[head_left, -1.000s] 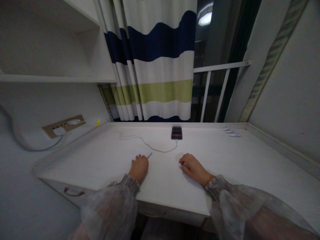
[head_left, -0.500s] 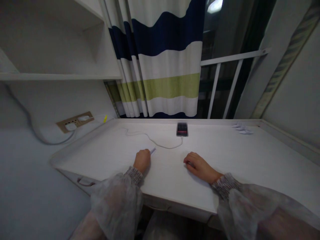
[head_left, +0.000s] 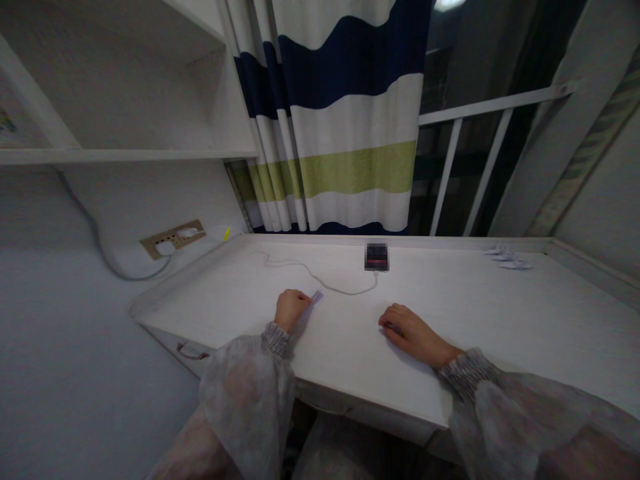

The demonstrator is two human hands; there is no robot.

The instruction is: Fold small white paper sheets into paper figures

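Note:
My left hand [head_left: 291,309] rests on the white desk [head_left: 475,313] with its fingers curled around a small pale slip of paper [head_left: 317,297] that sticks out to the right. My right hand [head_left: 411,335] lies knuckles-up on the desk a little to the right, fingers bent under; whether it holds anything is hidden. Both arms wear translucent plastic sleeves with grey knit cuffs. A white cable [head_left: 320,280] loops across the desk just beyond my left hand to a small dark device [head_left: 377,257] near the back edge.
Several small folded white paper pieces [head_left: 507,258] lie at the desk's far right. A wall power strip [head_left: 173,238] with plugs sits at left under a white shelf [head_left: 120,155]. A striped curtain [head_left: 345,120] and a white window rail [head_left: 495,107] stand behind the desk.
My left hand has lifted the paper slip off the desk and closed around it. The view has shifted left and down; my right hand has stayed put.

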